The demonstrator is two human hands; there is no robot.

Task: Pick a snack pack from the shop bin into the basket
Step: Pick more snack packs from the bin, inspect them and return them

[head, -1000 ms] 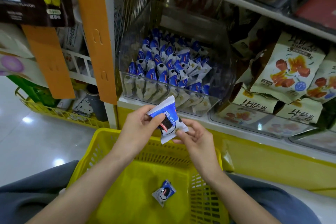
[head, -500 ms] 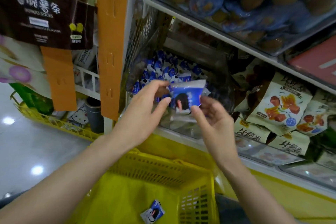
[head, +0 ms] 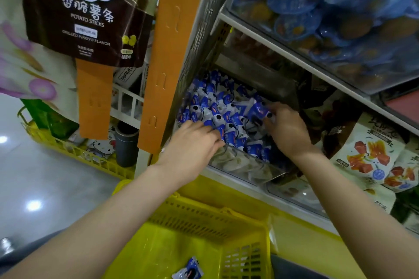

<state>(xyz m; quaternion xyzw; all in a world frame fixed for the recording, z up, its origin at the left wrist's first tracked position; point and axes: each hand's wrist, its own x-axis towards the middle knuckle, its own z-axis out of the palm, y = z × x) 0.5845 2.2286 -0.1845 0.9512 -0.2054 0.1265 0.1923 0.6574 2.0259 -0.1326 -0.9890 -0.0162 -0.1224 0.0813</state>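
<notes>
A clear shop bin point(head: 244, 164) on the shelf holds several small blue-and-white snack packs point(head: 210, 102). Both my hands are inside it. My right hand point(head: 289, 130) pinches one snack pack point(head: 258, 111) at the right side of the pile, level with the other packs. My left hand point(head: 195, 144) lies flat at the bin's front left, its fingers spread on the packs and gripping nothing that I can see. Below the shelf is the yellow basket point(head: 204, 213), with one snack pack point(head: 188, 270) lying on its bottom.
An orange shelf post point(head: 158, 63) stands just left of the bin. A dark potato-sticks bag point(head: 86, 11) hangs further left. The shelf above carries a bin of blue packs point(head: 340, 7). White snack bags point(head: 371, 154) fill the shelf at right. Another yellow basket point(head: 68, 146) stands on the floor at left.
The pack that both hands held above the basket has gone up and forward into the bin. My left hand has let go of it and now rests on the pile.
</notes>
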